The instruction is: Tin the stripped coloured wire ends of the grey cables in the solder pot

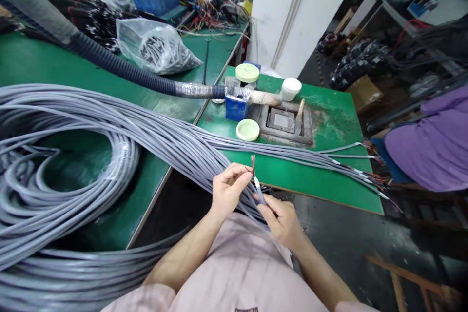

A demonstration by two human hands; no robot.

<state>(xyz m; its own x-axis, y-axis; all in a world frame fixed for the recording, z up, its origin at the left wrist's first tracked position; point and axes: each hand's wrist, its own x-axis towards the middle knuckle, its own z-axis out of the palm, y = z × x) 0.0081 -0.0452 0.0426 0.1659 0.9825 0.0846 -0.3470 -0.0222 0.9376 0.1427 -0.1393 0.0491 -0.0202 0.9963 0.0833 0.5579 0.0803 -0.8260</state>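
In front of my chest, my right hand (280,217) grips the end of a grey cable (260,194) between thumb and fingers. Thin reddish wires (253,163) stick up from that end, above a white band (256,183). My left hand (231,186) is pinched at these wires, thumb against forefinger, just left of them. A thick bundle of grey cables (175,139) runs behind my left hand from the large coil on the left. Several more cables (292,152) lie across the green board (329,107), their stripped wire ends hanging over its right edge.
A ribbed hose (146,78) arches over the table to a blue box (236,107). Beside it are a square metal pot (284,122), a green lid (247,130) and a white tub (291,88). A plastic bag (157,48) lies behind. A person in purple (427,141) is at the right.
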